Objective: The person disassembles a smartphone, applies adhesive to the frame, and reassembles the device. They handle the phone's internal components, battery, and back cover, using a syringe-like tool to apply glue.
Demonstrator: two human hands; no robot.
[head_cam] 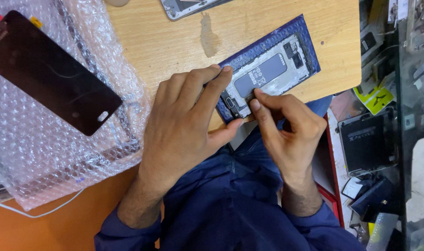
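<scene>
At the far left a sheet of clear bubble wrap [44, 153] lies over the wooden surface [165, 42], and on it rests a flat black rectangular glass phone screen [49, 72], lying tilted with a small red tab and a yellow tab at its upper end. A thin white cable [40, 214] curls out from under the wrap at the lower left.

The left hand [184, 125] comes up from a dark blue sleeve [123, 232] and lies palm down on the surface. Its fingers [216, 76] are spread and press on the near end of an opened phone frame, silver-grey with a dark grey battery panel [267, 69], while the thumb braces the frame's lower corner. It steadies the frame rather than closing around it. The frame lies face down at a slant on a dark blue bubble-textured pouch [309, 42], near the front edge of the surface.

Just to the right, the right hand [286, 130] is curled, its thumb and forefinger pinched together at the frame's lower edge beside the battery panel; whatever small part sits between them is too small to tell.

At the top edge lies part of another silver phone shell [188, 7]. At the far right, beyond the surface, stands a cluttered glass counter [407, 116] with a black flat panel [365, 144] and a yellow label [377, 100].
</scene>
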